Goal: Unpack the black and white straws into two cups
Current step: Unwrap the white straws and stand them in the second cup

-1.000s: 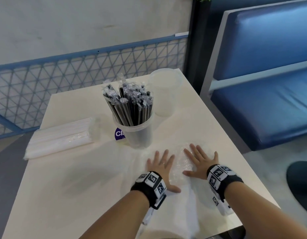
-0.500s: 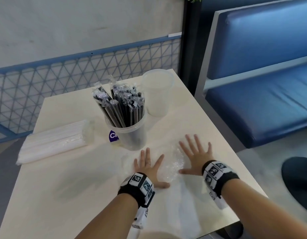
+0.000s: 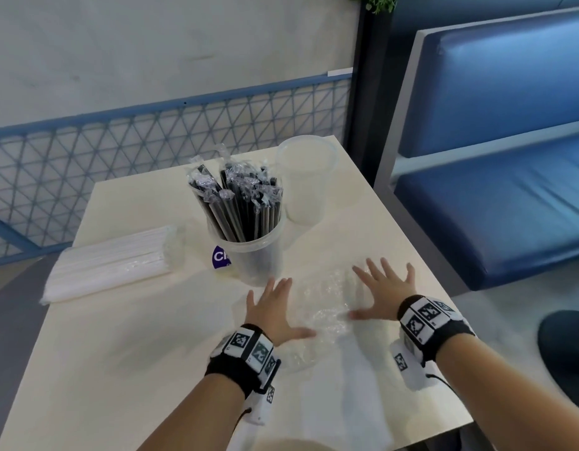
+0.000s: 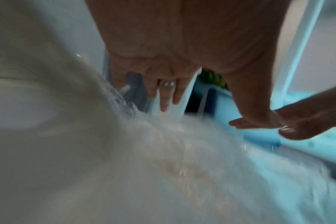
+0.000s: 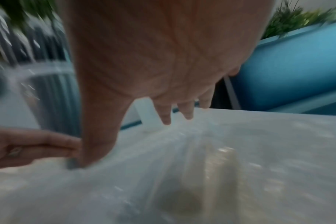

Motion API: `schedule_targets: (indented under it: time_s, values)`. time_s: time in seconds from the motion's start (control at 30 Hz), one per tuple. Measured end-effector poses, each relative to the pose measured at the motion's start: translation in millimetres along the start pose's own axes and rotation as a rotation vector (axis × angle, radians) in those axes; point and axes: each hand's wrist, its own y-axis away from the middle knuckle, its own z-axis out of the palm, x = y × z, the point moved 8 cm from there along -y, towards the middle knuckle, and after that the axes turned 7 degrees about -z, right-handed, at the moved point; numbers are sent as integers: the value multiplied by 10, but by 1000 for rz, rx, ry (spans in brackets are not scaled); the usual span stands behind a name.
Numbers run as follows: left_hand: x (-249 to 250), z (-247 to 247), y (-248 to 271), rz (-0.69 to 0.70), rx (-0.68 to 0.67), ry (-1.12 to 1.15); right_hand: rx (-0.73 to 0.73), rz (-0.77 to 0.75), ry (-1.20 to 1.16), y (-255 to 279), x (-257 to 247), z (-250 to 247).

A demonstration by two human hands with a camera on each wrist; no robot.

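Several wrapped black straws (image 3: 239,206) stand in a clear cup (image 3: 252,258) at the table's middle. An empty clear cup (image 3: 306,180) stands behind it to the right. A sealed pack of white straws (image 3: 109,263) lies flat at the left. An empty crumpled clear wrapper (image 3: 327,304) lies near the front edge. My left hand (image 3: 272,307) and right hand (image 3: 384,288) lie flat with fingers spread, one on each side of the wrapper, touching it. Both wrist views are blurred and show straight fingers (image 4: 167,97) over the plastic (image 5: 201,166).
The cream table (image 3: 119,369) ends close on the right, beside a blue padded bench (image 3: 496,190). A blue mesh railing (image 3: 151,131) runs behind the table. A purple label (image 3: 221,257) sits at the foot of the filled cup.
Both hands have slid apart over the wrapper, the left one leftward and the right one rightward. The camera has shifted a little; the cups and straws stay put.
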Motion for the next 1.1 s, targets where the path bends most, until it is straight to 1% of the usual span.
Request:
schedule_targets:
  time_s: [0.07,0.13,0.17,0.2,0.23,0.27,0.3,0.33,0.4,0.47,0.53,0.6,0.63,0.7,0.77,0.83,0.9,1.0,1.1]
  values:
    - [-89,-433,139,-3,264,363,177,-54,-119,39,-271,-301]
    - [-324,-814,299,-64,499,549,359,-127,-355,115,-534,-608]
    - [-465,-980,353,-91,593,611,442,-173,-476,145,-656,-766]
    - [-590,-1132,382,-98,659,678,524,-224,-564,156,-763,-925]
    - [-679,-1278,385,-92,684,742,598,-277,-620,154,-858,-1080]
    - [-747,-1396,332,-73,665,784,652,-330,-656,138,-947,-1223]
    - [-774,-1500,256,-48,606,788,683,-382,-680,112,-1036,-1355]
    - [-769,-1584,160,-16,526,763,682,-427,-692,64,-1122,-1460]
    - [-698,-1721,-22,74,373,692,610,-509,-711,-59,-1303,-1596]
    - [-611,-1811,-182,164,272,637,518,-604,-784,-207,-1471,-1643]
    - [-544,-1804,-294,184,176,622,491,-644,-869,-322,-1567,-1674]
    - [-513,-1754,-391,205,105,654,527,-642,-894,-416,-1611,-1703]
    - [-526,-1730,-429,204,92,683,551,-644,-892,-437,-1636,-1721]
    - [-605,-1685,-505,176,104,717,600,-661,-891,-432,-1701,-1768]
    - [-640,-1672,-543,176,130,684,638,-710,-918,-405,-1761,-1813]
    - [-605,-1753,-499,197,181,698,672,-762,-919,-370,-1819,-1856]
    - [-559,-1876,-423,208,246,761,705,-794,-925,-332,-1867,-1910]
    - [-550,-2022,-326,251,324,875,765,-805,-972,-283,-1889,-1989]
    - [-539,-2112,-216,272,402,895,839,-794,-951,-221,-1886,-2057]
